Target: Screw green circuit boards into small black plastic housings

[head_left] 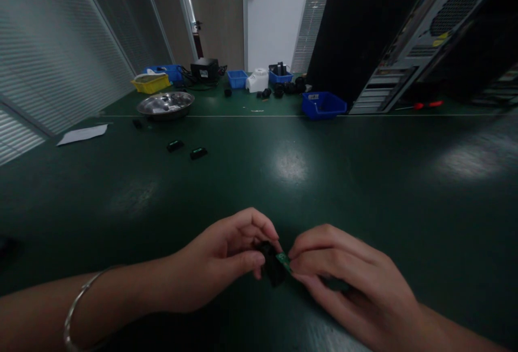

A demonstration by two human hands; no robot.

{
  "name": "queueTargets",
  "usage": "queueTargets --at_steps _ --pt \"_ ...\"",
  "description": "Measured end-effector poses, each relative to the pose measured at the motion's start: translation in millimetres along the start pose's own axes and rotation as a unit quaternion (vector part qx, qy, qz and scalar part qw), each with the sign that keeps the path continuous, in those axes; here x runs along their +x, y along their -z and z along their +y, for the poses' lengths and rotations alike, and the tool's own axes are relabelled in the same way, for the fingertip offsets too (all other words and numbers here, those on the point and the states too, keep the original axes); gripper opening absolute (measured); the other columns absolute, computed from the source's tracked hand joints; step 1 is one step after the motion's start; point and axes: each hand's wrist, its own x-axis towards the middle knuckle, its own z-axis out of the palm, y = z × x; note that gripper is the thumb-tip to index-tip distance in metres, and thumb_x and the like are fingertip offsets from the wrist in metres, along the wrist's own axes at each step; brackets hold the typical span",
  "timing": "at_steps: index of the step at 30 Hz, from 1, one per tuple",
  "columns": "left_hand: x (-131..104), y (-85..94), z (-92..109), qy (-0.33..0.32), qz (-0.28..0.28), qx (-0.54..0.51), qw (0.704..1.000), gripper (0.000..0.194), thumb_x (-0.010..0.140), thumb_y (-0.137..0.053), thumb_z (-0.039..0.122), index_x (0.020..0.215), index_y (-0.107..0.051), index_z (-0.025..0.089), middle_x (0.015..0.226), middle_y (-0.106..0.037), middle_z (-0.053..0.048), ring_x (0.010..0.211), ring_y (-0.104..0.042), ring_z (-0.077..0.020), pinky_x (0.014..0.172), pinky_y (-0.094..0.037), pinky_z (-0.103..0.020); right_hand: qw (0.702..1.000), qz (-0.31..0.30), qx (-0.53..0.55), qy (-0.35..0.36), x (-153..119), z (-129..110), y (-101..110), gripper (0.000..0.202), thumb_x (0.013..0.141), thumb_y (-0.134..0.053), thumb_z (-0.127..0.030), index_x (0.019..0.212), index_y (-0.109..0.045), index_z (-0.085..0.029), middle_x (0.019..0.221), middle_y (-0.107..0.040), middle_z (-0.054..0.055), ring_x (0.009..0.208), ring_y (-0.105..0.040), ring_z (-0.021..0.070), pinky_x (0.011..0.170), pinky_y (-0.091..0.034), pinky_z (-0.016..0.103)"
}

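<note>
Near the front middle of the green table, my left hand (226,257) is closed around a small black part (274,270), thumb on one side and fingers behind it. My right hand (348,276) pinches a small green circuit board (284,261) between thumb and fingertips. The board meets the right side of the black part; whether it sits inside cannot be made out. Two black pieces with green on top, one (175,146) and another (198,153), lie farther back on the left.
A metal bowl (165,105), a yellow bin (151,83) and a white sheet (83,134) are at the back left. A blue bin (324,106) stands back right, beside a computer case (421,28). A red screwdriver (428,105) lies farther right.
</note>
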Motion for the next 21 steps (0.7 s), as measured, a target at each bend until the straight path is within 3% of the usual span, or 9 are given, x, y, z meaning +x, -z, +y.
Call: queueTargets --at_steps 7,12,21 --pt "-0.5 -2.7 4.7 0.025 -0.031 -0.030 0.999 0.016 0.095 -0.059 0.018 0.109 -0.053 0.016 0.098 -0.057 -0.004 0.087 -0.054 -0.0145 0.074 -0.044 -0.026 1.000 -0.017 0.000 0.016 0.3 1.4 -0.7 0.024 0.084 -0.061 0.004 0.098 -0.067 -0.014 0.090 -0.071 0.005 0.080 -0.067 0.0131 0.069 -0.053 0.022" --pt "-1.4 -1.6 1.3 0.027 -0.027 -0.034 0.999 0.015 0.095 -0.060 0.019 0.108 -0.052 0.016 0.095 -0.056 -0.003 0.086 -0.053 -0.0140 0.074 -0.043 -0.026 0.998 -0.062 0.015 0.006 0.4 3.0 -3.8 0.018 0.089 -0.059 0.000 0.098 -0.067 -0.013 0.096 -0.070 0.007 0.086 -0.068 0.0139 0.074 -0.053 0.023" --pt "0.3 -1.6 2.0 0.025 -0.026 -0.019 0.999 0.013 0.094 -0.060 0.020 0.105 -0.053 0.017 0.093 -0.054 -0.002 0.082 -0.052 -0.0138 0.074 -0.042 -0.026 0.997 -0.079 0.023 -0.006 0.6 3.7 -3.5 0.019 0.090 -0.059 -0.002 0.103 -0.067 -0.013 0.100 -0.071 0.008 0.091 -0.068 0.0145 0.077 -0.055 0.023"
